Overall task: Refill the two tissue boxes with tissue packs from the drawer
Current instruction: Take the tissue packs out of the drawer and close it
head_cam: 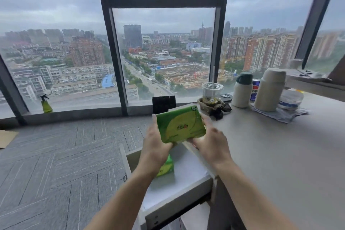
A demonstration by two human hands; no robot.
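A green tissue pack (180,124) is lifted above the open white drawer (186,179), at the level of the desk's left edge. My left hand (155,145) grips its left side and lower corner. My right hand (211,140) holds its right side and bottom edge. A second green tissue pack (167,167) lies inside the drawer, partly hidden by my left wrist. No tissue box can be seen.
The grey desk (280,155) runs along the right. At its far end stand a plastic cup with a straw (211,90), two flasks (242,89) (269,89), a cola can (254,89) and a black stand (164,102). A green spray bottle (46,103) sits on the window sill.
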